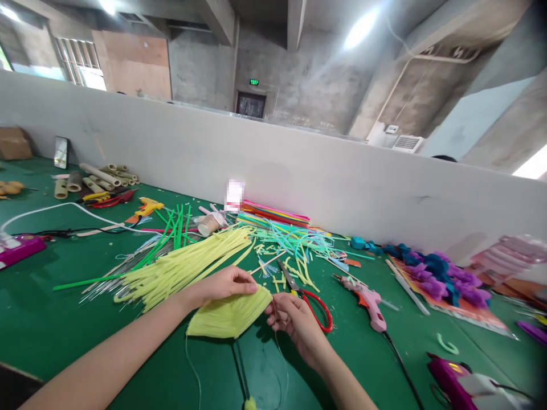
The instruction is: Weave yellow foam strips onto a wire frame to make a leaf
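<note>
A flat yellow fan-shaped piece, made of pipe cleaners laid side by side, is held up above the green table. My left hand is closed on its top edge, thumb and fingers pinching it. At its right corner my right hand is closed, its fingertips pinching a thin pale thread that hangs in a loop below. Another length of thread dangles from the piece's left corner. Beneath hangs a dark thin stem with a yellow tuft. Red-handled scissors lie just behind my right hand.
Yellow pipe cleaners lie bundled behind my left hand, with green ones beyond. A pink glue gun lies to the right, a yellow one back left. Purple power strips sit at both sides. A white partition borders the table.
</note>
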The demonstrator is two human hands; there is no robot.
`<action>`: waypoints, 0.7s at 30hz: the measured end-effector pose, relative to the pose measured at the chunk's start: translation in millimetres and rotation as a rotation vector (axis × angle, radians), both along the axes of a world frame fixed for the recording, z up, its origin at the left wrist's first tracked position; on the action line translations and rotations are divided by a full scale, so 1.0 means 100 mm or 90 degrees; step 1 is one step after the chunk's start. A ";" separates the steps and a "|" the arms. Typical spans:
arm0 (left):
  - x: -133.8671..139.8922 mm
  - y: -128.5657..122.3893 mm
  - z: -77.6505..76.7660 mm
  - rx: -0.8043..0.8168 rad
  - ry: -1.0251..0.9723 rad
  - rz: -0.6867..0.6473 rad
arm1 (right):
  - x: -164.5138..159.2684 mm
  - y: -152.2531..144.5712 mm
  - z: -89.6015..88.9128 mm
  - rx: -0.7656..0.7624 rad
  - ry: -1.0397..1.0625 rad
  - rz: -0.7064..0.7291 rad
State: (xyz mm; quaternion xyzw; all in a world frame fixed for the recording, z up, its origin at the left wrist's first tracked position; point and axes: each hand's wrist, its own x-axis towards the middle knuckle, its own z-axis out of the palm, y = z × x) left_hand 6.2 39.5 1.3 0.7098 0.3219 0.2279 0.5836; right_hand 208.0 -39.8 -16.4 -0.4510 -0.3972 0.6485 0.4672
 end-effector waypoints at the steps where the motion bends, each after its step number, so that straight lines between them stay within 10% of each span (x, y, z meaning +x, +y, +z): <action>1: 0.00 0.00 -0.01 0.007 0.015 -0.009 | 0.01 0.01 -0.01 -0.003 0.002 0.008; 21: 0.00 0.01 -0.08 0.019 0.031 -0.047 | 0.11 0.05 -0.07 -0.027 0.001 0.066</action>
